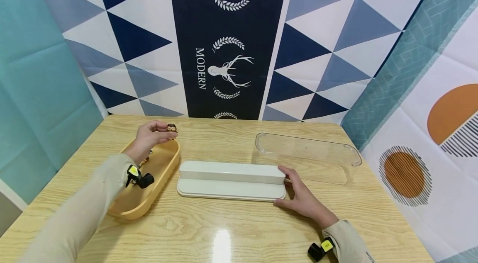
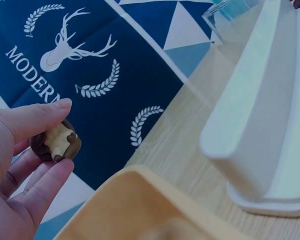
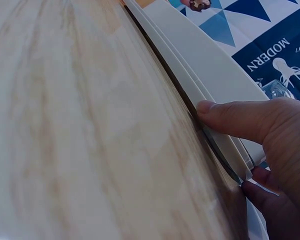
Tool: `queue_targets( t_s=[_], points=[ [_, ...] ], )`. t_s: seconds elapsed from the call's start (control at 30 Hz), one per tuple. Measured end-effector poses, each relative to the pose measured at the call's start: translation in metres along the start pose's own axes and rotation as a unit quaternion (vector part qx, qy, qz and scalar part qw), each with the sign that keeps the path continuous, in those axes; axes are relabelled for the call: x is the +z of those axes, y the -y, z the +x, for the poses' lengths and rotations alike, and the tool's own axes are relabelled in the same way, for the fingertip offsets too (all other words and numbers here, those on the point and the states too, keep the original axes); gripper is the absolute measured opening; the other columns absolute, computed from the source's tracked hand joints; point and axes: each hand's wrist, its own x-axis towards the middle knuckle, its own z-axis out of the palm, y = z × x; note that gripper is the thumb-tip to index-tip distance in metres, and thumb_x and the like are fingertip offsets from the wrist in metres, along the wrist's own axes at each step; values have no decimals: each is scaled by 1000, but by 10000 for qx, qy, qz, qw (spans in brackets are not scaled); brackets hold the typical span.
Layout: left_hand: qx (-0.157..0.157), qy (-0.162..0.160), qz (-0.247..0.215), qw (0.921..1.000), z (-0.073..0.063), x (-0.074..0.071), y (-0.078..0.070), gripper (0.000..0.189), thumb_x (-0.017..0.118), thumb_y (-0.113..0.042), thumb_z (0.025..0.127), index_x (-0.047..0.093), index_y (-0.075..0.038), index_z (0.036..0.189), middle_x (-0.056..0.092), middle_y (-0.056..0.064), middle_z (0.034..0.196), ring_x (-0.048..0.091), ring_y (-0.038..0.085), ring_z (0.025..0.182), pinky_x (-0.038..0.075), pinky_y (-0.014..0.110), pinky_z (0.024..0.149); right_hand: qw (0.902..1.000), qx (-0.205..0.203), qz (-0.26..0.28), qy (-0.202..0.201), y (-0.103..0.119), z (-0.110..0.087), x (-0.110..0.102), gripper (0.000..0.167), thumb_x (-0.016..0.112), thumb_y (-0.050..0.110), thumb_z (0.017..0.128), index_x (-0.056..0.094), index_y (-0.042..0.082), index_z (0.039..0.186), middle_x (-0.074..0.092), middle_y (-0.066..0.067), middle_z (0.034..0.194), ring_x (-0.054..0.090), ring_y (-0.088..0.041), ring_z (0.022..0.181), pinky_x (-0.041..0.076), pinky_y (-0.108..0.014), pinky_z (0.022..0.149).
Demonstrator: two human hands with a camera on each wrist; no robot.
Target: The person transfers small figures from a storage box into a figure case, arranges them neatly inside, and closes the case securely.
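My left hand (image 1: 148,137) pinches a small brown-and-cream figurine (image 1: 171,128) between thumb and fingers, above the far end of a yellow-orange bin (image 1: 172,166). In the left wrist view, the figurine (image 2: 58,141) shows a cream middle with a dark brown edge. A few small figurines (image 1: 145,161) lie in the bin, partly hidden by my forearm. My right hand (image 1: 301,197) grips the right end of a white stepped display base (image 1: 231,188). The right wrist view has the thumb on the front edge of the base (image 3: 190,75) and other fingers around its end.
A clear plastic cover (image 1: 306,151) rests on the wooden table (image 1: 194,230) behind the white base, to the right. Patterned cloth (image 1: 231,101) hangs along the table's back edge, with more fabric at both sides.
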Motion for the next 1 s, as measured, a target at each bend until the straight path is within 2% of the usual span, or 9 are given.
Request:
queue_targets(
  t_s=[0.17,0.4,0.63,0.8,1.0],
  points=[
    [-64,1,-131,9999,-3,10,2,21,74,7,83,59,-3,94,65,-4,85,69,6,73,57,22,70,10000,-4,66,14,1,0,0,94,84,17,81,25,10,154,32,-19,149,47,-41,129,40,-55,102],
    [-134,-40,-489,9987,-10,31,4,22,73,10,83,61,-7,89,65,-2,84,69,7,71,57,21,66,9997,65,222,-1,1,0,-1,94,84,16,81,26,11,154,34,-19,148,47,-42,129,40,-55,103],
    [-215,21,-689,9974,-17,55,4,24,73,14,81,63,-7,87,66,1,86,71,10,74,58,26,71,9997,95,225,-46,-3,0,0,94,85,16,80,27,11,154,35,-18,148,44,-40,131,40,-52,104],
    [-190,160,-915,9955,-21,71,4,25,72,17,80,63,-6,87,67,2,84,72,11,74,58,27,71,9998,46,140,-108,-5,-1,0,95,86,15,79,28,12,154,36,-16,148,44,-34,131,41,-46,105],
    [-139,174,-824,9964,-28,90,6,24,73,17,79,62,-3,88,66,3,81,71,11,71,58,26,67,9999,-34,137,-101,-6,-1,0,94,86,14,79,28,11,154,36,-17,148,44,-34,130,42,-44,105]
  ],
)
